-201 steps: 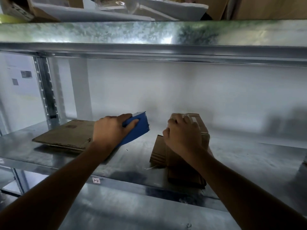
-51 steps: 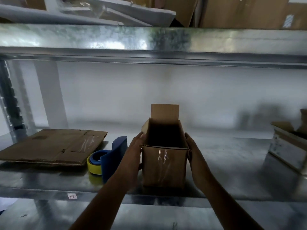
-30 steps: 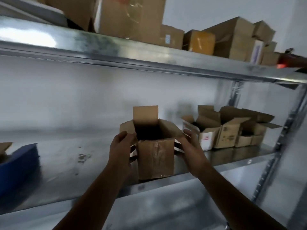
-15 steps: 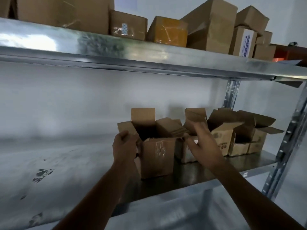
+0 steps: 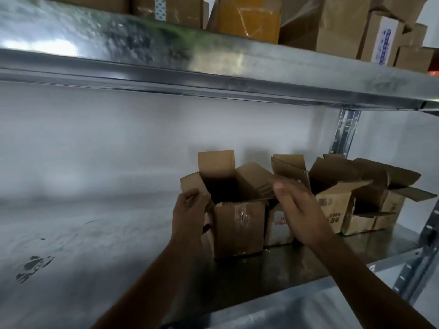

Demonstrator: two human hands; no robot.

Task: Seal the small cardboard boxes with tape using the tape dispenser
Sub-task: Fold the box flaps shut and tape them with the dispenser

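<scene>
A small brown cardboard box (image 5: 238,229) stands upright on the metal shelf (image 5: 95,257) with all its top flaps open. My left hand (image 5: 190,214) grips the box's left flap and upper left edge. My right hand (image 5: 297,210) hovers with straight fingers over the box's right flap, in front of a second open box (image 5: 279,230). Clear tape glints on the near face of the held box. The tape dispenser is out of view.
Further open cardboard boxes (image 5: 332,205) stand in a row to the right, up to the shelf upright (image 5: 344,131). Closed boxes (image 5: 249,19) fill the upper shelf. Bare shelf surface stretches to the left.
The box has been carried right from beside the blue dispenser and set against the row of open boxes. My right hand has come off the box's side and lifted over its right flap.
</scene>
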